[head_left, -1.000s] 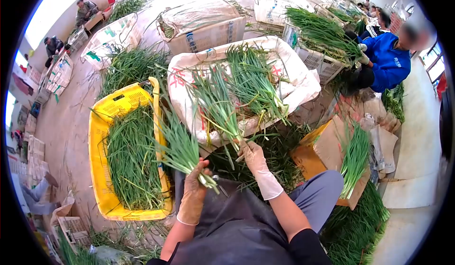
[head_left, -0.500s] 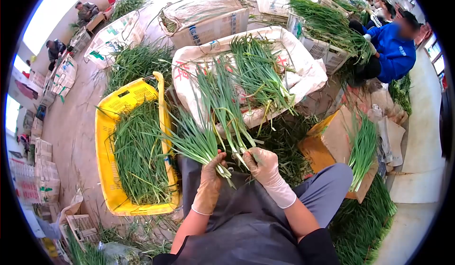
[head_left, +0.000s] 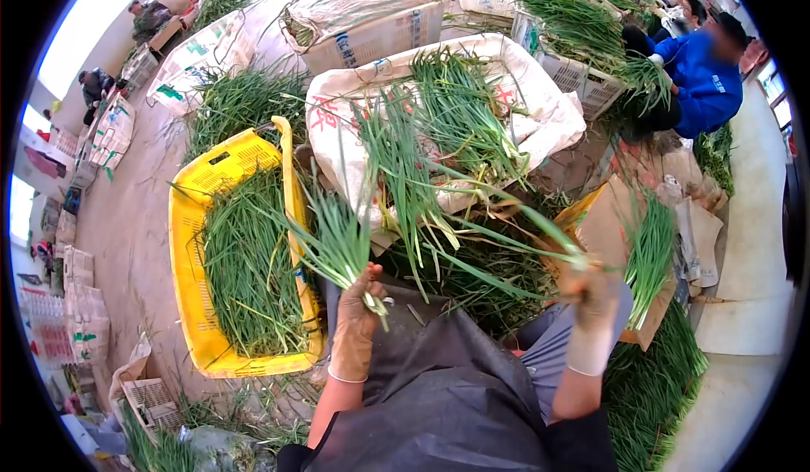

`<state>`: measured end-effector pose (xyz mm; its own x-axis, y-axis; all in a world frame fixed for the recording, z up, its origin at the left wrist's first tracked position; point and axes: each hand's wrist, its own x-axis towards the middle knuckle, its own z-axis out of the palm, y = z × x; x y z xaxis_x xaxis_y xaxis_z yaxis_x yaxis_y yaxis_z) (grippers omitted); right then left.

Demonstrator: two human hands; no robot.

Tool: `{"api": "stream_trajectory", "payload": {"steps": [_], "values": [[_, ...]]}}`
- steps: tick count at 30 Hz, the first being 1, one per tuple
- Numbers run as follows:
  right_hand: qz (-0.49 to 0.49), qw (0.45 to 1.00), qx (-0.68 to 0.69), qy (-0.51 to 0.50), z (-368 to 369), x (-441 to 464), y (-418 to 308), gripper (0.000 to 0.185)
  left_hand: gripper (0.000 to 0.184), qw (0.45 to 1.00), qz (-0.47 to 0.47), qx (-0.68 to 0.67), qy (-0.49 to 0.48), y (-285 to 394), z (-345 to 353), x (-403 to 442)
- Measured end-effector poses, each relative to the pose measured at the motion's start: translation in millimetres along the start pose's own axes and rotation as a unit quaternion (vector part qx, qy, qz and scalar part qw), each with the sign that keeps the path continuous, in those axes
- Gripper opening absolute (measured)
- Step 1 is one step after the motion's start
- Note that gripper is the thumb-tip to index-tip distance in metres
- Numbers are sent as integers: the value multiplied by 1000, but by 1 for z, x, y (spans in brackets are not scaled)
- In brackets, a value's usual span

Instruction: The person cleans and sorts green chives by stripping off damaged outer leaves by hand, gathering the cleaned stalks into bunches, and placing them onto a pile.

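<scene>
My gloved left hand (head_left: 358,307) is closed round the white ends of a bunch of green onions (head_left: 331,240), leaves pointing up and away. Out to the right, above my knee, my gloved right hand (head_left: 588,299) grips the base of a few green onion stalks (head_left: 547,229); it is smeared by motion. Their long leaves trail left over the near edge of a crate lined with a white sack (head_left: 553,122). More loose green onions (head_left: 460,113) lie in that crate, some hanging over its front edge.
A yellow basket (head_left: 187,316) of green onions stands at left. On the right, neat green onions (head_left: 650,261) rest against a cardboard box (head_left: 606,223). A person in blue (head_left: 704,84) works beside a full crate (head_left: 574,92). Leaf scraps (head_left: 485,274) cover the floor ahead.
My right hand has swung right, away from the left, drawing a few stalks out of the crate's front pile. My left hand with its bunch has shifted slightly left and up.
</scene>
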<state>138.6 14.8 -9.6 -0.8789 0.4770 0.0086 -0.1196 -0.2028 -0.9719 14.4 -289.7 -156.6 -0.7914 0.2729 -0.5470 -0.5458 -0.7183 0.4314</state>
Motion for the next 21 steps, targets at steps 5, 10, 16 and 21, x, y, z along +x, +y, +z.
{"api": "stream_trajectory", "payload": {"steps": [5, 10, 16, 21], "values": [[146, 912, -378, 68, -105, 3, 54, 33, 14, 998, 51, -24, -35, 34, -8, 1], [122, 798, -590, 18, 19, 2, 108, 38, 15, 993, 68, -73, -64, 42, -4, -8], [102, 834, -494, -223, 116, -7, 219, 32, 17, 997, 40, 27, 61, 12, 8, -21], [-61, 774, -589, -223, 133, -26, 173, 29, 18, 985, 2, 156, 80, -30, 13, -33]]}}
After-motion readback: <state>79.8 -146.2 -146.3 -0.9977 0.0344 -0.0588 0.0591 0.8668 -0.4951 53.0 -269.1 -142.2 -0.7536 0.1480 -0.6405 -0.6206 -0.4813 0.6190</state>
